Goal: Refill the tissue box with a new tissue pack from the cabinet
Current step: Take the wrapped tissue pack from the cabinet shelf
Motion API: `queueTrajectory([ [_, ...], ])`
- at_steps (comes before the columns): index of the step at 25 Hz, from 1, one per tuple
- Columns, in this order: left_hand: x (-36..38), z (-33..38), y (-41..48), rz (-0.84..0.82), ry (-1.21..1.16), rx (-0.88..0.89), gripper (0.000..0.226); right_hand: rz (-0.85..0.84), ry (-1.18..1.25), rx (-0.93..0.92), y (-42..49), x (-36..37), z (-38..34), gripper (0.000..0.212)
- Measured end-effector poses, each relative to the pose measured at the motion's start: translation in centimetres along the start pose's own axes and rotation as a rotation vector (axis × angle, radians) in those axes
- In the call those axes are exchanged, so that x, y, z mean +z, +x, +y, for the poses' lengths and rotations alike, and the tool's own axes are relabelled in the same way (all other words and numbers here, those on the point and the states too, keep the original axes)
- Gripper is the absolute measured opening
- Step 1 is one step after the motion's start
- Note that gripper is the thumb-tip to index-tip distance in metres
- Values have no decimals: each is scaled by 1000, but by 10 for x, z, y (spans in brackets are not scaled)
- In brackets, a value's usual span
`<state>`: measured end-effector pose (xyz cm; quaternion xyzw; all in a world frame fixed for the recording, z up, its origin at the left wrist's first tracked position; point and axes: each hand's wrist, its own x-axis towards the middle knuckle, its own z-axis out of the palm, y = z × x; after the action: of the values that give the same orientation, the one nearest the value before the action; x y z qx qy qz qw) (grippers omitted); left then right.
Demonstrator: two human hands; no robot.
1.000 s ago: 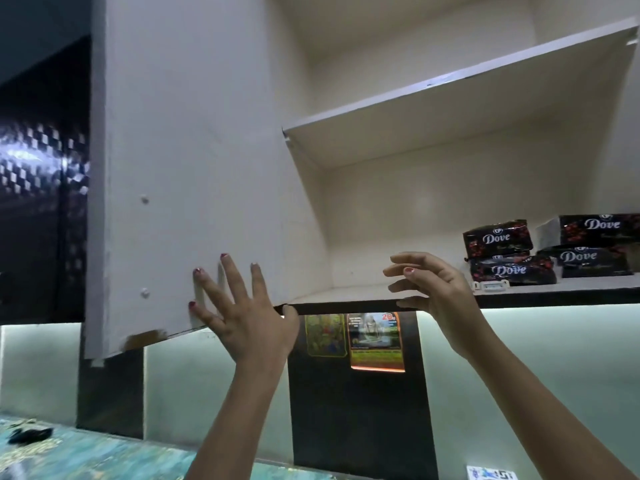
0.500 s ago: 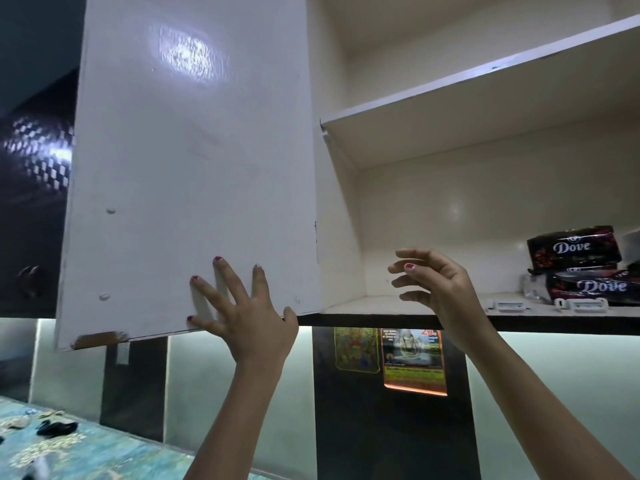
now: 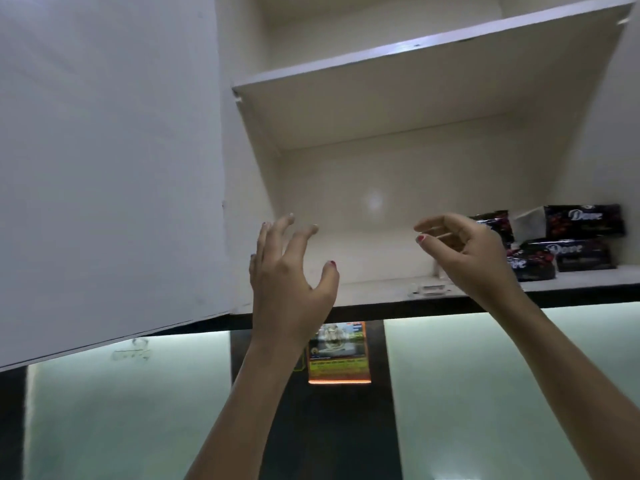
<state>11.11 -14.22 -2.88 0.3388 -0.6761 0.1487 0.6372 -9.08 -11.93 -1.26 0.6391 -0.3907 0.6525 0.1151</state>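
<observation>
At cabinet's left edge the door [image 3: 110,161] stands swung open, left hand [image 3: 289,271] fingers spread, empty, raised before the lower shelf [image 3: 374,292], right hand [image 3: 467,251] loosely curled, empty, just beside dark Dove tissue packs [image 3: 581,237] stacked at shelf's right end.

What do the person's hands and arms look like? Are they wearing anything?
Both arms are bare, with no sleeves in view. The left hand and right hand have red polish on the fingernails. No rings, watch, bracelets or gloves show on either hand or wrist.
</observation>
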Motion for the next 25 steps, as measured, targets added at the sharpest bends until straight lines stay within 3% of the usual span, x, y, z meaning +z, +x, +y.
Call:
queueTrajectory([
  [3,43,19,-6,-47,-235,12,40,136,-268,191,21,-40,45,28],
  [5,66,28,-14,-66,-334,44,35,173,-537,427,40,-69,85,53],
  [8,94,40,-21,-34,-434,84,30,32,-713,768,65,-93,129,75],
  [10,108,50,-19,-37,-480,81,29,-145,-579,921,75,-93,142,70],
  [13,119,67,-13,-39,-497,84,27,-297,-397,984,75,-84,144,41],
  [16,122,79,-10,-36,-549,72,26,-84,-79,911,78,-86,148,35],
  [20,125,100,-44,87,-725,-85,27,557,438,519,61,-94,117,37],
  [22,127,114,-77,115,-872,-241,39,656,586,333,26,-93,90,32],
  [25,130,127,-120,-37,-1231,-548,68,621,656,234,-48,-85,69,34],
])
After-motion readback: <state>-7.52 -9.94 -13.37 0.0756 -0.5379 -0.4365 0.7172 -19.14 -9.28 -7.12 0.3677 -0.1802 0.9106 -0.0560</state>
